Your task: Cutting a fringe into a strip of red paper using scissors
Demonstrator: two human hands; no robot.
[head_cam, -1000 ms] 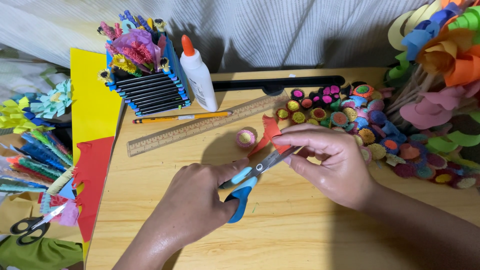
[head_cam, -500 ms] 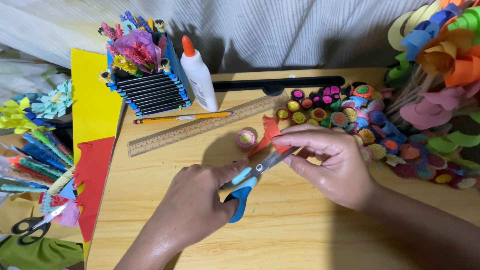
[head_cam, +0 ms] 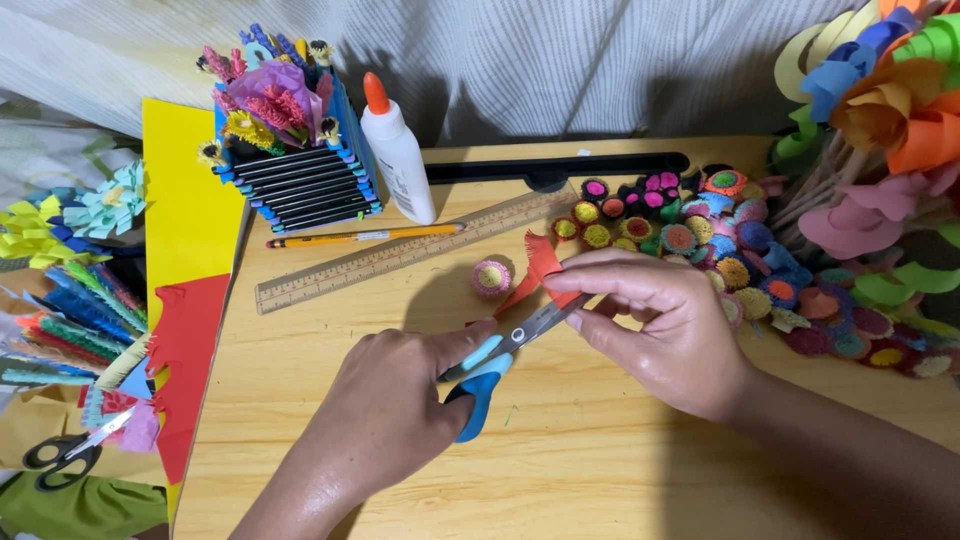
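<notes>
While the head camera looks down on our wooden table [head_cam: 620, 480], we note our left hand [head_cam: 400, 420] closed around the blue handles of a pair of scissors [head_cam: 500, 360], fingers curled through the loops. The blades point up and to the right and meet a red paper strip [head_cam: 545, 268], fringed along one edge. Our right hand [head_cam: 665, 330] pinches that strip between thumb and fingertips, just above the blades, near the table's middle. A small rolled paper flower [head_cam: 491, 277] lies just beside the strip, to its left. Behind it we record a wooden ruler [head_cam: 400, 255] lying aslant, a yellow pencil [head_cam: 365, 236] and a white glue bottle [head_cam: 397, 150] with an orange cap standing upright. A blue holder [head_cam: 300, 185] filled with fringed paper stands at the table's far left corner. A heap of rolled paper flowers [head_cam: 740, 260] spreads along the right side. A second pair of scissors [head_cam: 65, 455], black-handled, lies at the far left, well apart.
</notes>
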